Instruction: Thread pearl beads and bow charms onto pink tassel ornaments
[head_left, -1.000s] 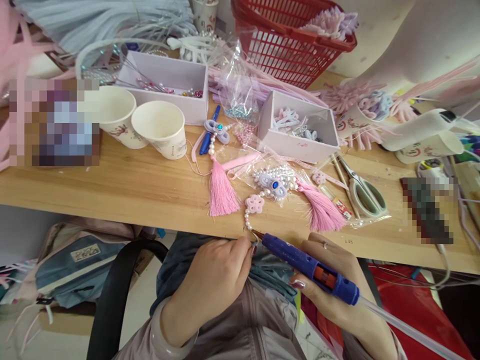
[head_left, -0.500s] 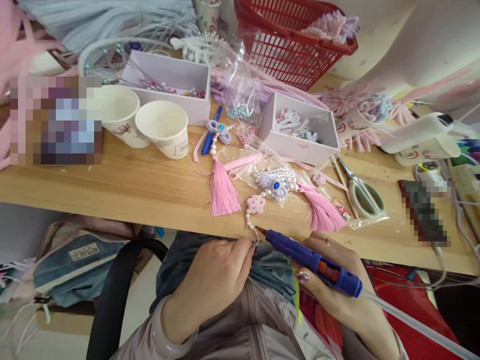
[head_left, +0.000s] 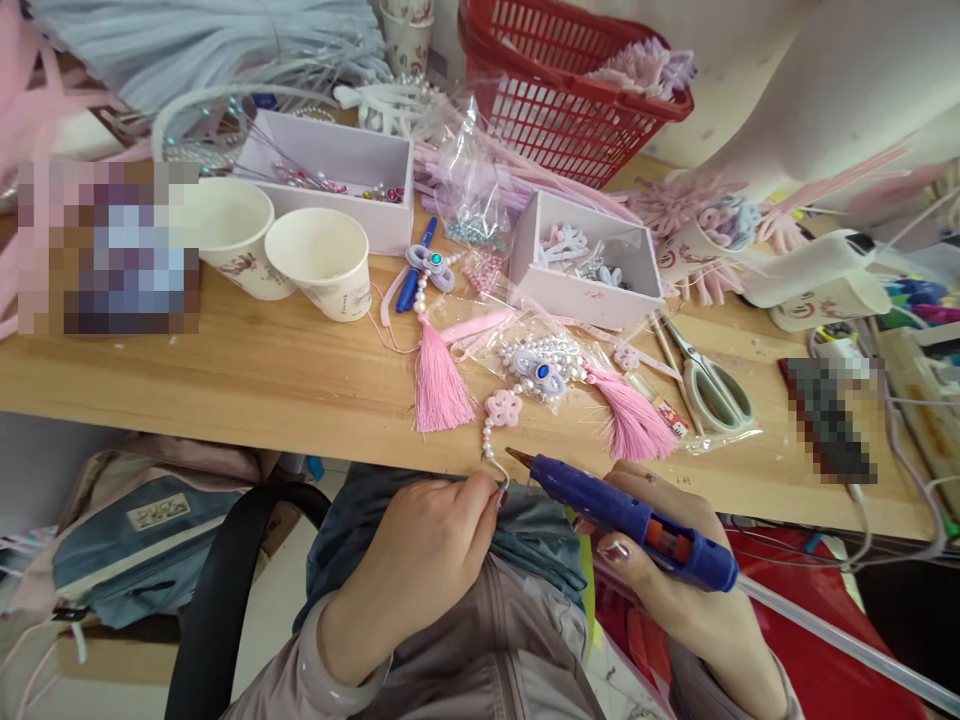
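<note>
My right hand [head_left: 660, 570] grips a blue glue gun [head_left: 630, 515] with its copper nozzle pointing left, just off the table's front edge. My left hand [head_left: 427, 550] is closed in a pinch on the lower end of a pearl bead strand [head_left: 491, 440]. The strand runs up to a small pink flower piece [head_left: 502, 406] lying on the wooden table [head_left: 225, 370]. The nozzle tip is a little right of my left fingertips. A beaded ornament with a blue gem and a pink tassel [head_left: 559, 380] lies just beyond.
A second pink tassel ornament [head_left: 436, 375], two paper cups [head_left: 322, 260], two white boxes [head_left: 577, 265] of small parts, scissors [head_left: 709, 380], a red basket [head_left: 570, 90] and a blue pen [head_left: 414, 270] crowd the table. A bag [head_left: 150, 530] and a chair arm [head_left: 232, 570] sit below left.
The glue gun's nozzle has drawn back slightly to the right, away from my left fingertips. My left hand keeps its pinch on the strand.
</note>
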